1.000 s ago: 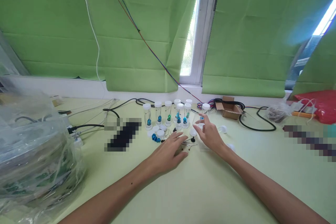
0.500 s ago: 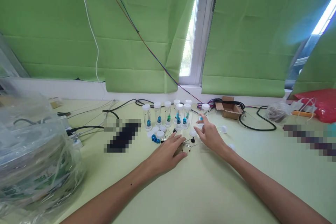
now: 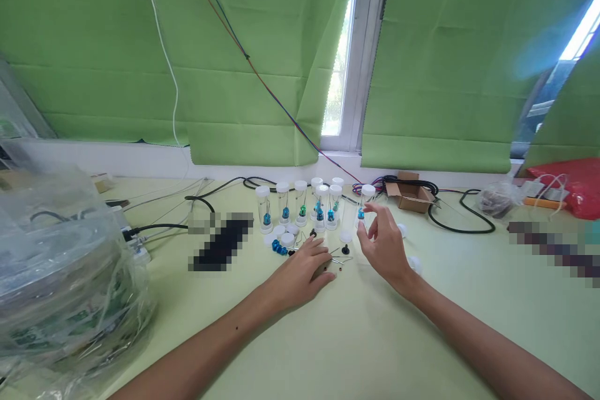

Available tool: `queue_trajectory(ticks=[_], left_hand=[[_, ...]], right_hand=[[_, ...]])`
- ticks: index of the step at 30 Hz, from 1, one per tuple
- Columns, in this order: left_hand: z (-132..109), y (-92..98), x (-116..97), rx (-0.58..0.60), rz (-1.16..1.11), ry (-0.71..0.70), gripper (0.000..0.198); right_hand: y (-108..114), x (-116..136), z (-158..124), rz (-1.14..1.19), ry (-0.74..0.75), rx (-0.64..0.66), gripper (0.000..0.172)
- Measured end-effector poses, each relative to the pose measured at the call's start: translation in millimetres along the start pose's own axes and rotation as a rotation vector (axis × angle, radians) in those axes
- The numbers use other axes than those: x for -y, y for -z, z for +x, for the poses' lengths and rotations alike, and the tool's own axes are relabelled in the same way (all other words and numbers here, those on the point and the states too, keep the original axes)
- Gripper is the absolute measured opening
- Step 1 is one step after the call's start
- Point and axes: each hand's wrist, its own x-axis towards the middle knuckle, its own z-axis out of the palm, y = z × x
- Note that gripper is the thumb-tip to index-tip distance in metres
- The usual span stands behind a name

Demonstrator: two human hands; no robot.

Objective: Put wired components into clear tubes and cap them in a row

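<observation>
My left hand (image 3: 304, 269) lies flat on the table, fingers stretched out over thin metal pins (image 3: 341, 259). Small blue parts (image 3: 279, 247) and white round caps (image 3: 287, 238) are just beyond its fingertips. My right hand (image 3: 387, 247) is raised, with a gap between thumb and forefinger and nothing visible between them. Its fingertips overlap the lower part of a clear capped tube (image 3: 367, 190); whether they touch it I cannot tell. More upright clear tubes (image 3: 301, 200) with blue or green pieces inside stand to its left. A small black part (image 3: 345, 249) lies between the hands.
A plastic-wrapped round bundle (image 3: 70, 287) fills the left side. Behind the tubes are black cables (image 3: 464, 225) and an open cardboard box (image 3: 412, 200). A red bag (image 3: 574, 184) lies at the far right. Green blinds (image 3: 262, 94) hang at the back.
My right hand has shifted slightly right and towards me, its fingers more curved. A clear piece beneath it is no longer seen there. My left hand has hardly moved.
</observation>
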Motion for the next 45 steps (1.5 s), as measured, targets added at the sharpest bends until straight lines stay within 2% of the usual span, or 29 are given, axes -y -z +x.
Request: queue_trajectory(ticks=[3,8,13,22,27,37,41,45], left_hand=[[-1,-1.7,2,0.010,0.006,0.003,0.023],[-1,-4.4,3,0.002,0.005,0.008,0.024],[-1,-4.4,1,0.011,0.025,-0.002,0.024],[0,-4.1,1,0.076,0.110,-0.007,0.037],[1,-3.2,0,0.081,0.122,-0.003,0.038],[4,-4.9,4,0.039,0.070,-0.016,0.026],[4,-3.3,2,0.025,0.055,-0.008,0.024],[4,-1.1,0,0.015,0.029,-0.012,0.021]], right_hand=[[0,6,-3,0.033,0.112,0.011,0.024],[-6,11,-13,0.094,0.288,0.151,0.017],[-12,8,-20,0.075,0.319,0.260,0.017],[-16,6,-25,-0.060,0.479,0.322,0.019],[-18,6,-27,-0.064,0.501,0.337,0.019],[-20,6,-29,-0.101,0.492,0.368,0.021],[-18,9,-27,-0.144,0.440,0.350,0.028],[-17,9,-27,-0.164,0.431,0.411,0.032]])
